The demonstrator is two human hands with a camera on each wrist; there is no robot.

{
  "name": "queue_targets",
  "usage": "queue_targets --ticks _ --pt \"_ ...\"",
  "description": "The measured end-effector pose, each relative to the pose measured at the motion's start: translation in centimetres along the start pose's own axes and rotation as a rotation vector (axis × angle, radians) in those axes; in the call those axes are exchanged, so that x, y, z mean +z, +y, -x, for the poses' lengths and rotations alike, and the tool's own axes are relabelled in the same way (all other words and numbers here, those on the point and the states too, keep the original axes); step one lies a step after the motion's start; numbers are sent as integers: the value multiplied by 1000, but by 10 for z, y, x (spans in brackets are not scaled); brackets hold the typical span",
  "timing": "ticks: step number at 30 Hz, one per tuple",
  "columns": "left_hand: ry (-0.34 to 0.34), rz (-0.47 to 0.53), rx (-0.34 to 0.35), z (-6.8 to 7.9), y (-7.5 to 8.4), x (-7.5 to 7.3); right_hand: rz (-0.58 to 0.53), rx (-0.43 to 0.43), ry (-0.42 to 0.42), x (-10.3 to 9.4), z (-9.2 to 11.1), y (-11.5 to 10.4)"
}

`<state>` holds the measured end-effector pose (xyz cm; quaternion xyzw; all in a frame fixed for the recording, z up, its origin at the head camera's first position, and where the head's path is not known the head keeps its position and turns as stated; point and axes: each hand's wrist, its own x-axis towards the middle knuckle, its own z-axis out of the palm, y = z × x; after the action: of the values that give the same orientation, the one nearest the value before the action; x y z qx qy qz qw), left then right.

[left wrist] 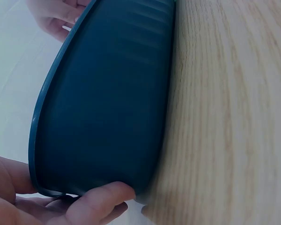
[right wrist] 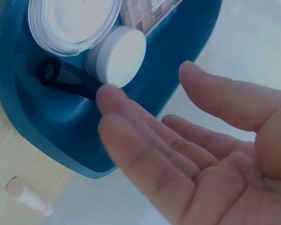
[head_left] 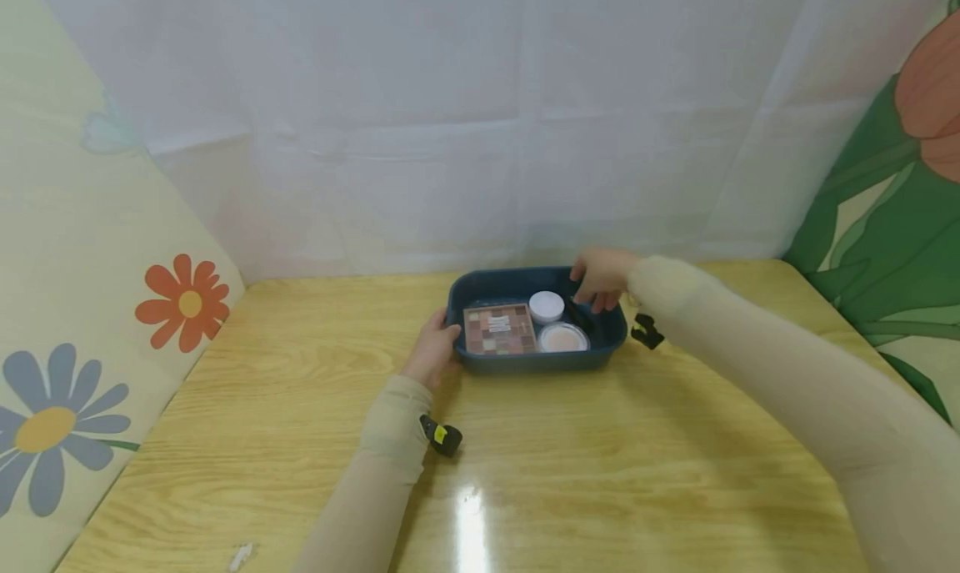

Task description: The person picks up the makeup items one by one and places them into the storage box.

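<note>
A dark blue plastic basin [head_left: 525, 362] stands on the wooden table. My left hand [head_left: 433, 349] holds its left end, thumb at the rim and fingers against the outer wall [left wrist: 103, 103]. Over the right end is my right hand [head_left: 606, 278], its fingers spread apart and nothing between thumb and fingers [right wrist: 150, 159]. Just past those fingertips a black tube [right wrist: 72, 79] lies in the basin. Beside it are a white-lidded round jar [head_left: 547, 306] and a clear-rimmed round compact [head_left: 563, 338]. An eyeshadow palette [head_left: 498, 329] fills the basin's left part.
A small pale pink tube [right wrist: 30, 197] lies on the table outside the basin's right end. White cloth [head_left: 420, 139] hangs behind the table, with flower-printed panels [head_left: 90, 306] at the sides. A whitish scrap [head_left: 241, 556] shows at the front left.
</note>
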<state>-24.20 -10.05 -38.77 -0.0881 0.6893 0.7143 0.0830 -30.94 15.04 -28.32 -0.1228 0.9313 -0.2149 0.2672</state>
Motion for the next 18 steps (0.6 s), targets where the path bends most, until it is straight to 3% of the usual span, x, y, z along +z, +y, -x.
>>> queue_targets --ticks 18 --pt "4 -15 -10 0 0 0 -97 -118 149 6 24 18"
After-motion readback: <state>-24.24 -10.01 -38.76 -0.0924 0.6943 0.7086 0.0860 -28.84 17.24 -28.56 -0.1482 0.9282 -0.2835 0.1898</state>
